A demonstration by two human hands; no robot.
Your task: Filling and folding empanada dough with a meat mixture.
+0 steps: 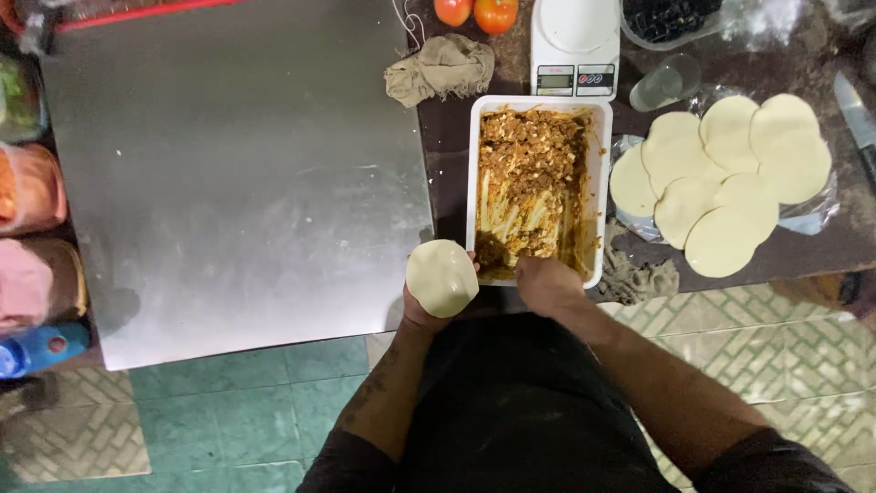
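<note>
My left hand [422,312] holds a round pale dough disc [442,277] flat on its palm, just in front of the near left corner of a white rectangular tub [474,155]. The tub holds brown minced filling [531,164], heaped at its far end and scraped thin near me. My right hand [546,281] reaches down into the tub's near end with fingers closed; whatever it grips is hidden. Several more dough discs [721,178] lie overlapping on clear plastic to the right of the tub.
A large bare metal sheet [228,183] covers the table's left half. Behind the tub stand a white kitchen scale [575,41], a crumpled cloth [441,68], two tomatoes [474,11] and a clear cup [666,82]. Bags and a blue bottle [41,347] line the left edge. A knife [858,114] lies far right.
</note>
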